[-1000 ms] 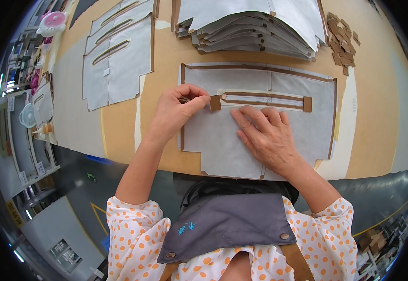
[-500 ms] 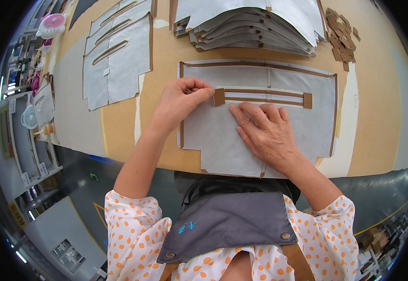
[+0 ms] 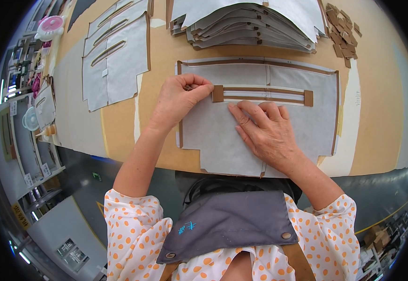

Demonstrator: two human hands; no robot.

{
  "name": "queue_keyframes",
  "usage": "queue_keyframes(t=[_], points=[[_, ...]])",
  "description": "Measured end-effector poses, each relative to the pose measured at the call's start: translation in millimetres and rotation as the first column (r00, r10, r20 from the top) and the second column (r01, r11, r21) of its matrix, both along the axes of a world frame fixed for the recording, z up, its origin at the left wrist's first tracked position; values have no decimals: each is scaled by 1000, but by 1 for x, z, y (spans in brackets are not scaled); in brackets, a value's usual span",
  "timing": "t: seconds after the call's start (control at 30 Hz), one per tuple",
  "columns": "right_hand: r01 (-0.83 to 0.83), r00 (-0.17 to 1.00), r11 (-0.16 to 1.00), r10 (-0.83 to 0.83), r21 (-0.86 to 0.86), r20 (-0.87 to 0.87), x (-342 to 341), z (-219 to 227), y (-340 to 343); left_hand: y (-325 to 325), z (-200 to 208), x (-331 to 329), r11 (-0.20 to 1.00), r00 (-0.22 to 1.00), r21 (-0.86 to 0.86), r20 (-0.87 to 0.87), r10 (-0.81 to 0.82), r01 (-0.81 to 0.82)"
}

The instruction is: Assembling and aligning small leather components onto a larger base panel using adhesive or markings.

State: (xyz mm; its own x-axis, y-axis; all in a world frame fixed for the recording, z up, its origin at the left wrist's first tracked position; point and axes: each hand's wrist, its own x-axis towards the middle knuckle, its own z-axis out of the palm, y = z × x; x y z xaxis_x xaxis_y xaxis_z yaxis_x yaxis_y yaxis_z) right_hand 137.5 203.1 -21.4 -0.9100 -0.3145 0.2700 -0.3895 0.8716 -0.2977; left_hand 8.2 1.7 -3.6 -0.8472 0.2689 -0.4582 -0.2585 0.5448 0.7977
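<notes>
A grey-white bag panel with brown edging lies flat in front of me. Across its upper part runs a long slot framed in white and brown strips. Small brown patches cover its two ends, a left patch and a right patch. My left hand is closed in a pinch, its thumb and forefinger at the left patch's outer edge. Something small and dark shows inside its curled fingers, too hidden to name. My right hand lies open on the panel, fingertips just below the slot.
Behind the panel rises a thick stack of similar panels. Several loose brown patches lie in a heap at the far right. More slotted panels overlap at the left. The table's near edge runs just before me.
The view has shifted slightly. Both hands keep nearly the same place on the panel, the left still pinching by the left patch and the right still flat below the slot.
</notes>
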Motion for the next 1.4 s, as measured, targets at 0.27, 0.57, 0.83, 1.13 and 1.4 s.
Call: queue_keyframes(t=[0.27, 0.57, 0.83, 1.13, 1.4], points=[[0, 1000, 1000, 0, -4, -9, 1, -2, -1, -2, -5, 1, 1000, 999, -2, -49, -22, 21], [2, 1000, 1000, -2, -7, -3, 0, 0, 0, 0, -4, 1, 1000, 999, -11, -51, -11, 10], [-3, 1000, 1000, 3, -24, -15, 1, 2, 1, 0, -5, 2, 1000, 998, 4, -61, 9, -9], [1, 1000, 1000, -1, -9, -26, 3, 23, -8, -1, -6, 4, 1000, 996, 24, -88, -1, 3], [-21, 1000, 1000, 22, -15, 21, -6, 4, -22, -1, -11, 4, 999, 991, 35, -134, -13, 18]])
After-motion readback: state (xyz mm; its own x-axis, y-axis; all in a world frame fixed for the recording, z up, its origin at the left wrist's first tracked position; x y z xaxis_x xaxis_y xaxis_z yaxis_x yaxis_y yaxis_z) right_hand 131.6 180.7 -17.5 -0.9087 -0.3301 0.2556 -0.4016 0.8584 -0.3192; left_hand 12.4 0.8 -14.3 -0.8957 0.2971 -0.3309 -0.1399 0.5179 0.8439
